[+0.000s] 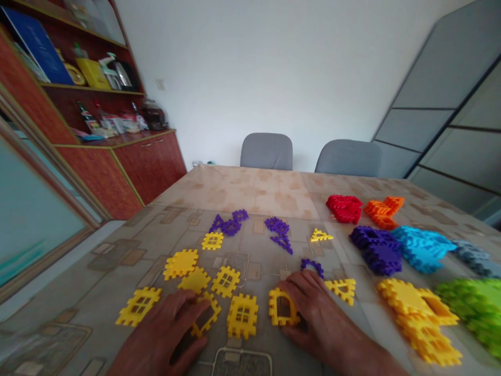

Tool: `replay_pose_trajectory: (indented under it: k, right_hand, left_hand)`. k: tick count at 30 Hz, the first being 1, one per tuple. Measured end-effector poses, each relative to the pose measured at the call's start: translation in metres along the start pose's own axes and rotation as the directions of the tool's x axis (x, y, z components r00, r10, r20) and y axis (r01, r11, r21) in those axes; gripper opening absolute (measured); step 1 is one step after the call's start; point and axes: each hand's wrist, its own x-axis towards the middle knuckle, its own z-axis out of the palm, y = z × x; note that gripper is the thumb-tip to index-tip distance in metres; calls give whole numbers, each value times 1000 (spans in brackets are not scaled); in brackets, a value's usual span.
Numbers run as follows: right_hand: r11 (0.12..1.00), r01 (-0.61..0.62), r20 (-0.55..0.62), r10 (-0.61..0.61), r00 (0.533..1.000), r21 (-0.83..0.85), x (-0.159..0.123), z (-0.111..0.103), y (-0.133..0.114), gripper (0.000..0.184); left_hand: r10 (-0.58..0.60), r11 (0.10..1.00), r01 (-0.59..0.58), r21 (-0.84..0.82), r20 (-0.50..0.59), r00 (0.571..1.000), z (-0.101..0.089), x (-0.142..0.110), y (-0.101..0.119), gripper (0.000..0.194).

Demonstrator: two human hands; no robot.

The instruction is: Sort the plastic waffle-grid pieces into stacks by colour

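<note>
The left hand (168, 326) lies flat with spread fingers on an open-frame yellow tile (206, 317), pressing rather than gripping it, while the right hand (317, 313) rests loosely curled against a yellow arch tile (282, 308), touching its right edge without closing round it; both tiles lie flat on the desk (250, 193) at its near edge. Around them lie five more yellow square tiles, among them a window tile (242, 315) between the hands, plus two yellow triangles (343, 289). Beyond sit loose purple pieces (277, 225), and to the right seven heaps: red (345, 208), orange (383, 211), purple, blue (420, 248), grey, yellow and green.
</note>
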Motion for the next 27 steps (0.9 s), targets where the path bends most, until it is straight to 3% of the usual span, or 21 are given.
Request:
replay_pose_trajectory:
  k: [4, 8, 12, 15, 19, 24, 27]
  right_hand:
    - [1000, 9, 12, -9, 1000, -13, 1, 0, 3, 48]
    - [998, 39, 27, -38, 999, -46, -2, 2, 12, 66]
    - [996, 59, 0, -59, 998, -72, -5, 0, 18, 64]
    - [995, 61, 0, -61, 998, -79, -5, -2, 18, 61]
    - [996, 51, 27, -49, 998, -77, -5, -4, 15, 68]
    - [997, 36, 19, -35, 999, -65, -6, -6, 13, 71]
    - [998, 37, 16, -36, 999, -44, -7, -7, 11, 74]
  left_hand:
    - [47, 999, -47, 3, 5, 999, 6, -14, -3, 40]
    - [-3, 999, 6, 52, -61, 998, 10, -22, -7, 46]
    - [-8, 994, 16, 105, -75, 997, 6, -10, -2, 54]
    - [-61, 990, 70, 124, -75, 995, 1, 4, 5, 49]
    - [-101, 993, 104, 51, -42, 994, -3, 12, 8, 33]
    - [-50, 999, 48, -18, -84, 995, 3, -5, -4, 45]
    - [-94, 993, 88, -81, -81, 992, 6, -18, -15, 47]
